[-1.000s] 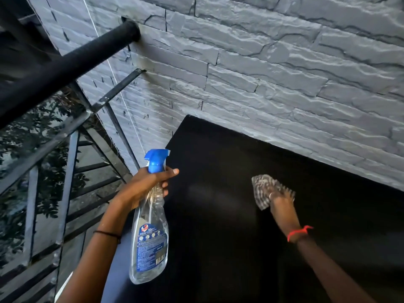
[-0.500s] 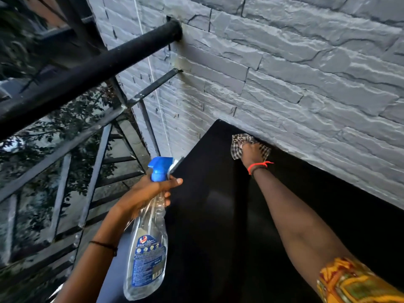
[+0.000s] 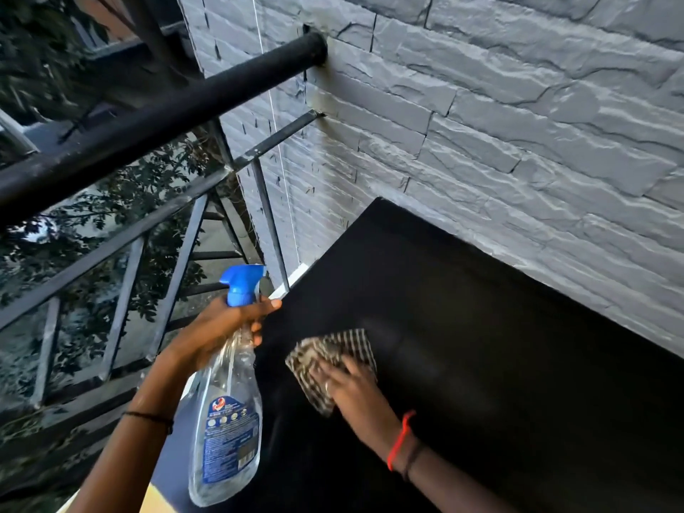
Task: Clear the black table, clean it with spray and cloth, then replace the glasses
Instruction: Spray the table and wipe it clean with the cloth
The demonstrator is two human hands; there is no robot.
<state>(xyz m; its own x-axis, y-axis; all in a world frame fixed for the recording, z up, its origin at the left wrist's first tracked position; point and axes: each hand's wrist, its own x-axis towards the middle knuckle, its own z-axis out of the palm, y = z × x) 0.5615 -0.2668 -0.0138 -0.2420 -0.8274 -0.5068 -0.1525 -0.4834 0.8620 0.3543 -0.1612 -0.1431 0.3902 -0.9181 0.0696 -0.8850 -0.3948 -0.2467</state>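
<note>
The black table (image 3: 481,327) stands against a grey stone wall, its top bare. My left hand (image 3: 222,327) grips the neck of a clear spray bottle (image 3: 227,420) with a blue trigger head and blue label, held upright over the table's left edge. My right hand (image 3: 351,383) lies flat on a checked cloth (image 3: 333,355), pressing it onto the tabletop near the left side. A red band circles my right wrist. No glasses are in view.
The grey stone wall (image 3: 499,124) runs along the table's far side. A black metal railing (image 3: 148,116) with slanted bars stands to the left, fixed into the wall, with trees beyond it. A white ledge edge (image 3: 296,274) shows by the table's left corner.
My right hand has pulled the cloth from the far corner by the wall back toward me, close to the left edge. The bottle stays held in the same place.
</note>
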